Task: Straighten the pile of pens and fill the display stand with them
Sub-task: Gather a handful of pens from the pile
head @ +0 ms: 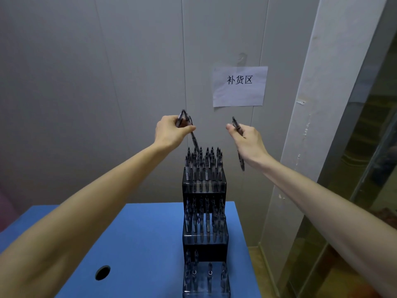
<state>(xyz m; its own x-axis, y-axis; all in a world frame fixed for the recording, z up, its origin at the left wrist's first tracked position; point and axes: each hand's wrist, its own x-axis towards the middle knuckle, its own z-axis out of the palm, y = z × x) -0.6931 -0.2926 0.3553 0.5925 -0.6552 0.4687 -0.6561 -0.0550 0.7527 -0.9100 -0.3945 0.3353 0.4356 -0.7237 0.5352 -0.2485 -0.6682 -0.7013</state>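
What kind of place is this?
Probably a shop's restocking corner. A paper sign on the wall reads "补货区" (restocking area), and a tiered display stand of pens stands on a blue table.

I'm looking at a plain grey panelled wall [107, 72] with a paper sign [239, 86] taped up on the far right. A blue table [139, 244] with a round cable hole [102, 272] is sitting near me, and a glass partition [365, 168] is running along the right.
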